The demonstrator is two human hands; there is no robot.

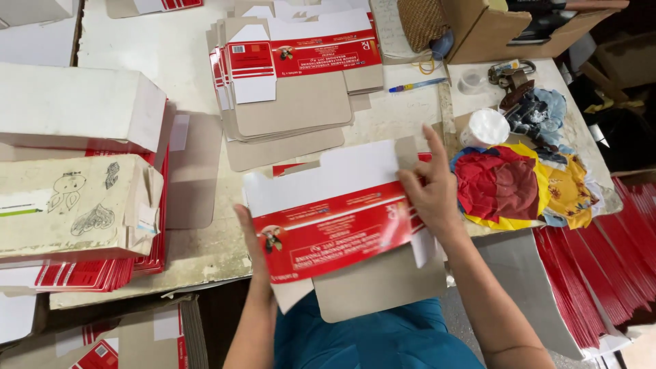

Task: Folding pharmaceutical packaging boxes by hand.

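- Far left: white box (82,102) lying on red/white flat stacks; below it a worn beige box (72,205) w/ doodles, on more red flats (89,273).
- Bottom left: carton (116,342) w/ more flat blanks inside.
- Table (164,48): pale, scuffed top.
- Top ctr: stack of flat carton blanks (287,89), grey card backs up, red/white panels showing.
- Left hand (251,239): at left edge of the carton blank (335,225), mostly hidden behind it; fingers' state can't tell.
- Carton blank: held up over table's near edge, red band facing cam, white panel above, grey flap below.
- Right hand (432,188): pinching blank's right edge, thumb in front, index finger sticking up straight.
- Right of hand: white roll (485,128), blue pen (417,85), pile of coloured cloth scraps (519,184).
- Far right: red flats (608,273) stacked edge-on.
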